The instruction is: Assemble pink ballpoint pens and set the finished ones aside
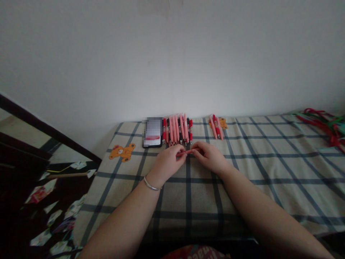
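My left hand [169,160] and my right hand [210,156] meet over the checked cloth. Both are closed, fingertips pinching a slim pink pen [188,152] held roughly level between them. Fingers cover most of the pen, so its ends are hidden. Just beyond my hands lies a row of pens [176,129], pink ones on top and red and black ones among them. Further right, a small group of pens [216,127] holds a red one between pink ones. A phone [152,133] with a lit screen rests left of the row.
The checked tablecloth [129,194] runs up to a pale wall [172,64]. Red and green ribbon-like strips [329,127] lie at the far right. Left of the table's edge, scattered papers [54,216] and a dark rail [51,129] show.
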Demonstrator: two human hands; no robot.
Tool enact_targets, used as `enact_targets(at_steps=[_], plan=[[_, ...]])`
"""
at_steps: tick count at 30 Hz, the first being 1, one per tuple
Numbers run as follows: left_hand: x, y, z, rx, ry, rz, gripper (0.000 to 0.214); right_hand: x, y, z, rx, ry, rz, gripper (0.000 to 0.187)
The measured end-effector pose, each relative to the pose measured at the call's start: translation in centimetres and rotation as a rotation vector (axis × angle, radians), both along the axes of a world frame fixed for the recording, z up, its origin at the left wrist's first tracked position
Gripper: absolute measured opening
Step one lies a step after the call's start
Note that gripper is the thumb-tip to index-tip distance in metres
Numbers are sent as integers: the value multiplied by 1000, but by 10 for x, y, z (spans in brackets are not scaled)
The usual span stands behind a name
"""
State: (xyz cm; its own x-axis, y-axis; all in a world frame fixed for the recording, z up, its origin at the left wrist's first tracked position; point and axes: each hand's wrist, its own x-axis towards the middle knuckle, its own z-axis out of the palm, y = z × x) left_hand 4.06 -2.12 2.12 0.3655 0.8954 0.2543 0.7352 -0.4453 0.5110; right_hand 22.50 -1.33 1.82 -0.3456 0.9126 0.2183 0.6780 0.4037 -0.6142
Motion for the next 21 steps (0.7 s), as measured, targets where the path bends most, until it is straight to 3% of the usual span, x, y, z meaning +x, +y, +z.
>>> enact_targets(at_steps=[7,21], plan=[[0,1,-1,-2,-7,12,11,0,1,-2,22,49,8,14],[1,-1,1,-2,-33,-41,11,1,2,2,-27,-74,-7,24]])
